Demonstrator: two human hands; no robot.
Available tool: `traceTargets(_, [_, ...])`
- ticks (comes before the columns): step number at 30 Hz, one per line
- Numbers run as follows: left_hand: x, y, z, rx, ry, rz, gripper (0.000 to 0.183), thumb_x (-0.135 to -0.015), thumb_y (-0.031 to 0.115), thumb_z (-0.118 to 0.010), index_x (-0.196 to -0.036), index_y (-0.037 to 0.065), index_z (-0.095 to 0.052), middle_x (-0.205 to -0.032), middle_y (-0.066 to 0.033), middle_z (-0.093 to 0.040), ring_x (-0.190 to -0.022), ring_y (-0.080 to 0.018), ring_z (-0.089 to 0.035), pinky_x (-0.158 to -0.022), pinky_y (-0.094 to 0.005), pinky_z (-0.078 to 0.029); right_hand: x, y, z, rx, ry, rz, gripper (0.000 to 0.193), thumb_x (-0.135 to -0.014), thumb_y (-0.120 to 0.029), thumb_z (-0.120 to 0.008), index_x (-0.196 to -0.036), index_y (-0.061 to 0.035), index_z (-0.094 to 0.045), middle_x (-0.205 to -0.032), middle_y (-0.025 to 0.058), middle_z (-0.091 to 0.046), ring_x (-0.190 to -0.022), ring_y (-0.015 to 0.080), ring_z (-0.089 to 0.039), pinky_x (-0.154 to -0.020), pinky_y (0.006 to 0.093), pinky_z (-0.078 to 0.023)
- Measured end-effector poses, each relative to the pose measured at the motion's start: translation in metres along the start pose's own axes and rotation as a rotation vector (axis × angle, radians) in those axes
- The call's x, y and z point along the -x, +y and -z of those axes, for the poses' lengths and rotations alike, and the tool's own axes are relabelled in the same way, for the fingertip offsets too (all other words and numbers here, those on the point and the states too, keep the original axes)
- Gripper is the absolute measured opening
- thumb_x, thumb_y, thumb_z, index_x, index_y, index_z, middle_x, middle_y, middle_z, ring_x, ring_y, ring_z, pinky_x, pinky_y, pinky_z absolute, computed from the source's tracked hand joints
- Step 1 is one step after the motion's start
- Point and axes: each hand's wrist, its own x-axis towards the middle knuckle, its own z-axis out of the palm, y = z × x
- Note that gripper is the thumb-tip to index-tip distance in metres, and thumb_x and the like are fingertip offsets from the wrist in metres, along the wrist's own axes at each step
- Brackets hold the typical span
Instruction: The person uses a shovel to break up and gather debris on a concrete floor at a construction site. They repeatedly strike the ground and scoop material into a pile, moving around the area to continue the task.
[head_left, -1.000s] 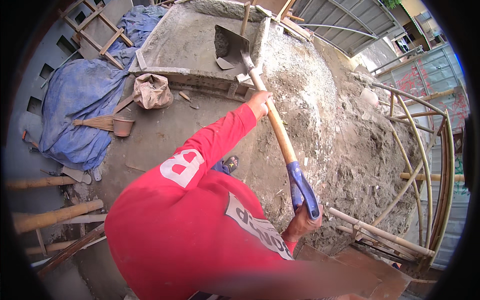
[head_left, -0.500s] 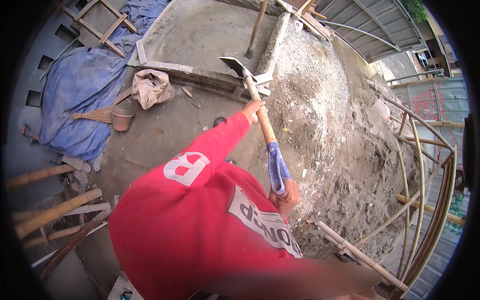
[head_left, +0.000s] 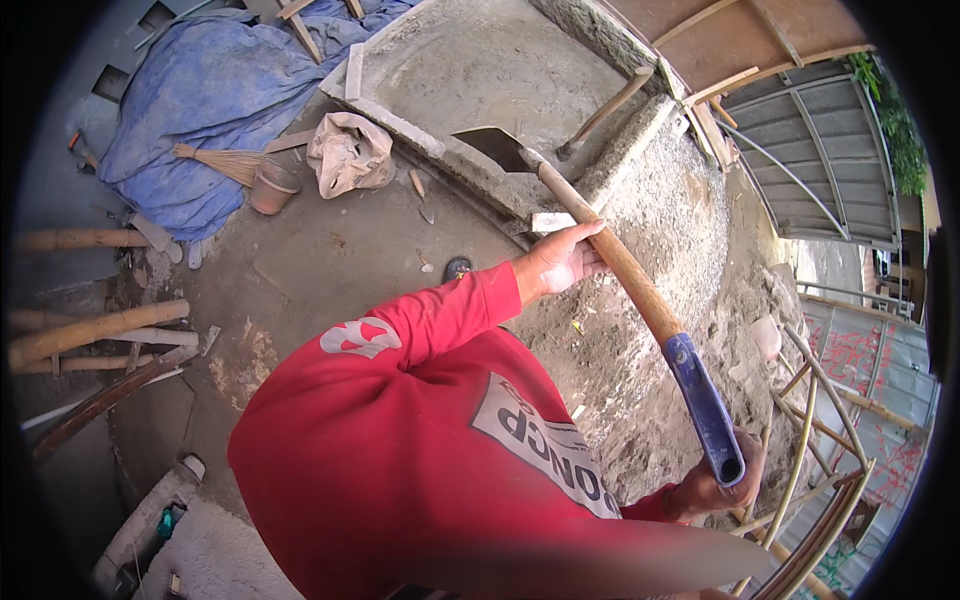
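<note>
A shovel [head_left: 635, 275] with a wooden shaft runs slantwise across the view. Its dark metal blade [head_left: 492, 146] hangs over the near wall of a low mixing trough. My left hand [head_left: 562, 260] supports the middle of the shaft, palm turned up and thumb along it. At the lower right my right hand [head_left: 728, 480] is wrapped round the blue handle end of the shovel. Wet grey mortar [head_left: 470, 65] lies spread in the trough. A second wooden-handled tool [head_left: 610, 110] leans in it against the right wall, its head hidden in the mortar.
Gravel and sand [head_left: 660, 220] are heaped right of the trough. Left stand a crumpled sack [head_left: 350, 155], a bucket [head_left: 273, 188], a broom [head_left: 215, 160] and a blue tarp [head_left: 210, 100]. A trowel [head_left: 420, 195] lies on the floor. Bamboo poles [head_left: 800, 460] stand lower right.
The shovel's handle end has swung right, and my right hand has moved out with it. My left hand has loosened and turned palm up. The view has shifted and turned.
</note>
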Motion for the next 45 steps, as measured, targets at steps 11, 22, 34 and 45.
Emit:
traceTargets(11, [0.118,0.066,0.026,0.134,0.073,-0.581,0.039,-0.099,0.032,-0.059,-0.126,0.006,-0.049,-0.129,-0.0167,-0.056,-0.119,-0.0313,-0.056,-0.107,-0.0441,-0.045,-0.118,-0.001,-0.114,-0.657,-0.249,0.291,0.011,-0.08,0.004,-0.067,-0.078,0.0007,-0.057,-0.073,0.0022,-0.054,-0.069,0.0108,-0.05,-0.064,0.0248,-0.041])
traceTargets(22, [0.288,-0.049,0.011,-0.478,0.444,-0.949,0.045,-0.104,0.037,-0.048,-0.125,-0.003,-0.056,-0.102,-0.0131,-0.066,-0.098,-0.0222,-0.067,-0.087,-0.0358,-0.054,-0.002,-0.175,-0.293,-0.789,-0.813,0.429,0.02,-0.072,-0.02,-0.076,-0.082,-0.0078,-0.062,-0.074,0.0126,-0.068,-0.067,0.034,-0.065,-0.063,0.0445,-0.047])
traceTargets(34, [0.346,-0.268,-0.115,-0.861,0.962,-0.623,0.038,-0.1,0.019,-0.058,-0.133,0.002,-0.05,-0.118,-0.0122,-0.066,-0.105,-0.0181,-0.064,-0.09,-0.0348,-0.05,0.125,-0.215,-0.23,-0.969,-1.305,1.181,0.04,-0.081,-0.024,-0.074,-0.106,-0.0009,-0.053,-0.09,0.0255,-0.068,-0.087,0.0467,-0.066,-0.075,0.0536,-0.05])
traceTargets(45, [0.404,-0.347,-0.099,-0.729,1.064,-0.852,0.033,-0.102,0.016,-0.054,-0.132,0.004,-0.049,-0.111,-0.0076,-0.064,-0.1,-0.0143,-0.063,-0.082,-0.0299,-0.051,0.199,-0.259,-0.179,-0.968,-1.348,1.323,0.047,-0.081,-0.032,-0.075,-0.106,0.0014,-0.054,-0.086,0.0258,-0.068,-0.083,0.0457,-0.066,-0.071,0.0509,-0.05])
